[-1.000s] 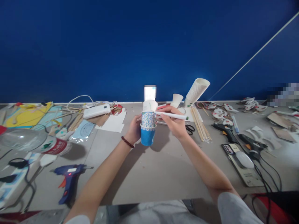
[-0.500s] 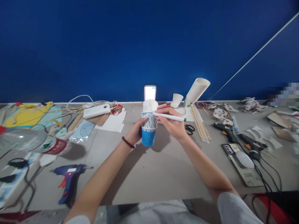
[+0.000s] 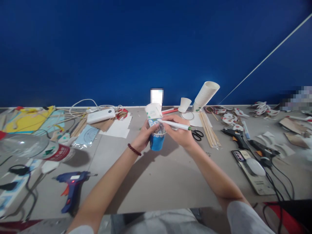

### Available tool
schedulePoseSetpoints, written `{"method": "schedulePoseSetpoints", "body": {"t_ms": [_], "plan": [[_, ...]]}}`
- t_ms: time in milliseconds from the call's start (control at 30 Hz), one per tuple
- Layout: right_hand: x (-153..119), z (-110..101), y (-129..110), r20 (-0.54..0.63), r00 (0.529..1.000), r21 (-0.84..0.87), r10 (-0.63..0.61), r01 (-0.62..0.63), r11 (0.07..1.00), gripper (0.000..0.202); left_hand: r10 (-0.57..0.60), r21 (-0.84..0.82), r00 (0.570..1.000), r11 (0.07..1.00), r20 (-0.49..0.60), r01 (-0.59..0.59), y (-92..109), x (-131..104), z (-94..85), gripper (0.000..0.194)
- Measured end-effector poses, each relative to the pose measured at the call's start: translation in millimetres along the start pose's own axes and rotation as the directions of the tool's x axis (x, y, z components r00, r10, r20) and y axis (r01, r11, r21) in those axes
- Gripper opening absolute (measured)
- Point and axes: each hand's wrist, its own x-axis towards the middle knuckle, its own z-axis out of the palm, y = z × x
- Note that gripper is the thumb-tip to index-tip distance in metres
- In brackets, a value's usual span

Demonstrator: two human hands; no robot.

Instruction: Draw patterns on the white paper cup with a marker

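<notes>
My left hand [image 3: 143, 136] is closed round the left side of paper cups put together: a blue cup [image 3: 156, 143] at the bottom, a blue-patterned white section above it, and a plain white cup [image 3: 153, 111] on top, tilted to the left. In my right hand [image 3: 179, 131] is a white marker [image 3: 176, 125] with a green end. The marker's tip is at the patterned part near its upper edge, and the right fingers rest close to the cups. Behind them a lit phone screen [image 3: 156, 96] stands by the wall.
Left lie a blue glue gun [image 3: 72, 185], a plastic bottle [image 3: 56, 151], a power strip [image 3: 17, 188] and a white power bank [image 3: 101, 115]. On the right are stacked cups [image 3: 206, 94], wooden sticks [image 3: 209, 130], black scissors [image 3: 197, 135], glue guns [image 3: 236, 136] and a phone [image 3: 253, 172].
The cups have turned in my left hand, and the top white cup now leans further left. My left thumb has shifted across the patterned part. My right hand has moved slightly with the marker.
</notes>
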Motion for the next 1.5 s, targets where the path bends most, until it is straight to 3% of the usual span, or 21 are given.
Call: {"method": "schedulePoseSetpoints", "body": {"t_ms": [1200,1500], "plan": [[1.2,-1.0,-1.9,0.0,1.0,0.008,-0.002,0.002,1.0,0.012,0.019,0.058,0.998,0.998,-0.058,-0.016,3.7,-3.2,5.7,0.065],[0.0,-0.1,-1.3,0.011,1.0,0.008,0.029,-0.029,1.0,0.012,0.015,0.042,0.998,0.999,-0.059,-0.013,2.8,-3.2,4.7,0.057]]}}
